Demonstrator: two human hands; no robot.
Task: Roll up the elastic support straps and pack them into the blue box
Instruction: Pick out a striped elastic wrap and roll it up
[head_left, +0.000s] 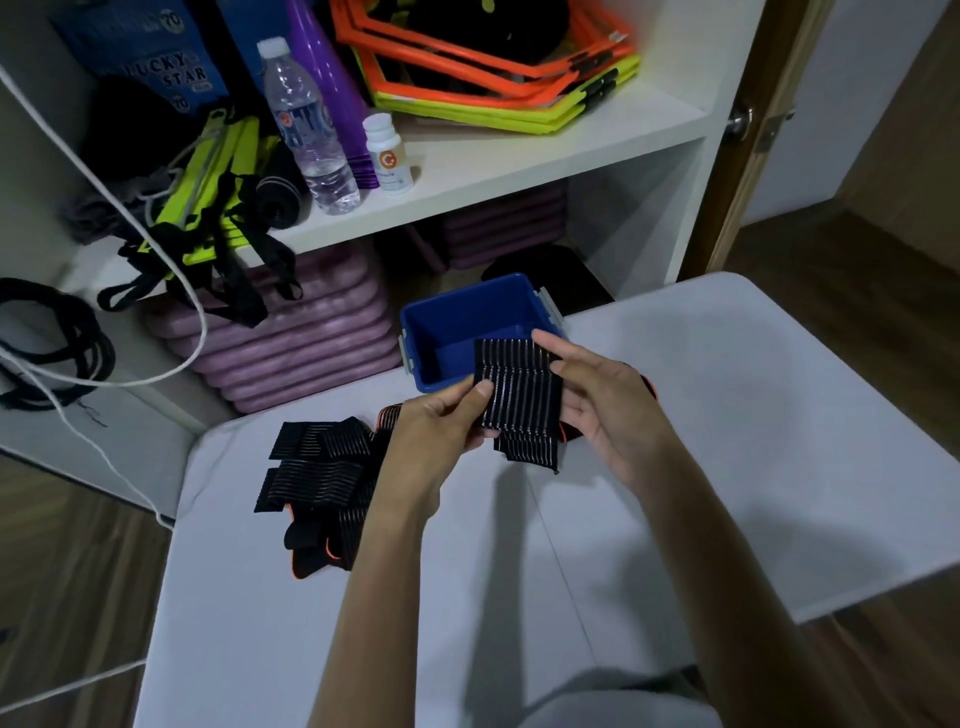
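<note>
**Me:** Both hands are up over the table (727, 415), just in front of the box (467, 322), with one strap (519, 395) stretched between them. My left hand (441, 421) pinches its left edge, thumb on top. My right hand (597, 400) has its fingers fairly straight along the right edge and behind it, more steadying than gripping.

**You:** Why hold it flat like that?

**Me:** So the ribbed face is squared up before I start rolling. If it goes in crooked, I reckon the roll will cone out and spring open.

**You:** Is it rolled at all yet?

**Me:** Hard to tell. The lower part hangs loose toward the table, and I can't see a finished coil anywhere.

**You:** And the rest?

**Me:** More straps lie in a pile (327, 483) left of the box and nearer to me, partly under my left wrist. Some show an orange edge. I keep them there so they are within reach of the left hand.

**You:** Anything in the box?

**Me:** What I see of the inside looks bare, lid off, open mouth facing up at the table's far edge. It sits near the hands so a roll can drop straight in.

**You:** So, early days?

**Me:** I'd judge so: nothing packed yet.
</note>
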